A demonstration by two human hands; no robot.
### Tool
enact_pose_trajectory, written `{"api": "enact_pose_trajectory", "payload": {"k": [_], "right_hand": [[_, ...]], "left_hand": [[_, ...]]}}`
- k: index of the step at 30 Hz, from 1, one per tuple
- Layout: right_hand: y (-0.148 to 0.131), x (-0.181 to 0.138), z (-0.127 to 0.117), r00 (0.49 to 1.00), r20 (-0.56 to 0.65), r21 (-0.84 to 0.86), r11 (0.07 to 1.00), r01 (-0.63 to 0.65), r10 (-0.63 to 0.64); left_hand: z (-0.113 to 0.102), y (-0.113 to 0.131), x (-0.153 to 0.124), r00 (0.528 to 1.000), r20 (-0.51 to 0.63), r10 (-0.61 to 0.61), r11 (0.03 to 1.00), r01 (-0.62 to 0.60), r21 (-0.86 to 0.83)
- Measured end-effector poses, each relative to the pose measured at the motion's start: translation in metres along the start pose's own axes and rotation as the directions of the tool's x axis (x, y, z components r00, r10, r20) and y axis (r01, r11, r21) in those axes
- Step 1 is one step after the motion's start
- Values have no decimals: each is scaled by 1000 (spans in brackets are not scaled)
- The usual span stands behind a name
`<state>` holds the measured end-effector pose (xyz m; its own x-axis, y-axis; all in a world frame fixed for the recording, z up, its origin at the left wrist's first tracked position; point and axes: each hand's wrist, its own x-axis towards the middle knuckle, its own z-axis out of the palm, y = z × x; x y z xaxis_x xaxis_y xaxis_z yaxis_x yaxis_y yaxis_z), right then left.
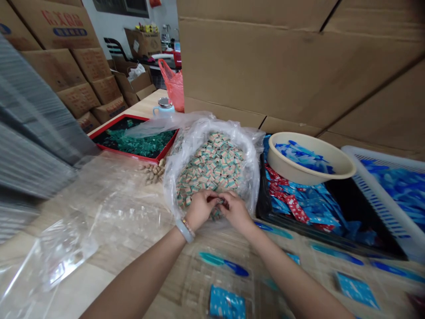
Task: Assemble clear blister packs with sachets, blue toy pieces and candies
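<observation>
My left hand (200,206) and my right hand (235,212) meet over the near side of an open clear plastic bag (170,179). Small pink-beige and green pieces (217,161) fill the bag. The fingertips of both hands are pinched together around something small and dark, too blurred to name. A bracelet (185,229) circles the left wrist. Below the hands, clear packaging lies on the table with a long teal-and-blue plastic piece (224,263) and a blue patterned packet (227,302).
A red-rimmed tray (146,156) of green pieces and some peanuts (154,173) are left of the bag. To the right stand a black tray (282,221) of red and blue packets, a cream basin (282,164) and a white basket (375,195). Cardboard (265,66) rises behind.
</observation>
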<state>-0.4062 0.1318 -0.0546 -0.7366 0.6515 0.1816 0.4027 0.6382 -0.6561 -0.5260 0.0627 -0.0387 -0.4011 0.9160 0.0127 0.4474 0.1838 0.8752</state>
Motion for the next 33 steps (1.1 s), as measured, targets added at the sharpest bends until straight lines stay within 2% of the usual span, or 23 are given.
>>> {"api": "enact_pose_trajectory", "payload": {"k": [5,11,17,20,23,26,29,33], "right_hand": [[-1,1,1,1000,-4,-14,1000,1,-1],[-2,-5,3,998,13,-159,986,58,-57],[-5,-7,0,1000,11,-224,975,-4,7],[-9,-9,-3,998,52,-353,935,-16,36],[-13,-11,-5,995,99,-449,893,23,25],[-12,-11,-5,999,54,-431,902,30,-8],[-8,-10,-4,999,-41,-321,947,8,-23],[0,-9,-1,999,-28,-167,986,-25,21]], "left_hand": [[0,0,2,998,25,-49,998,50,-33],[4,-5,3,999,-1,-44,997,44,-63],[3,-1,7,996,-2,-94,995,94,-22],[2,-3,11,996,49,-70,996,73,-51],[1,-4,13,987,155,-51,995,64,-80],[0,-5,15,977,206,-60,996,73,-54],[-1,-4,17,979,196,-63,998,62,11],[-1,-5,17,978,199,-68,998,65,22]]}}
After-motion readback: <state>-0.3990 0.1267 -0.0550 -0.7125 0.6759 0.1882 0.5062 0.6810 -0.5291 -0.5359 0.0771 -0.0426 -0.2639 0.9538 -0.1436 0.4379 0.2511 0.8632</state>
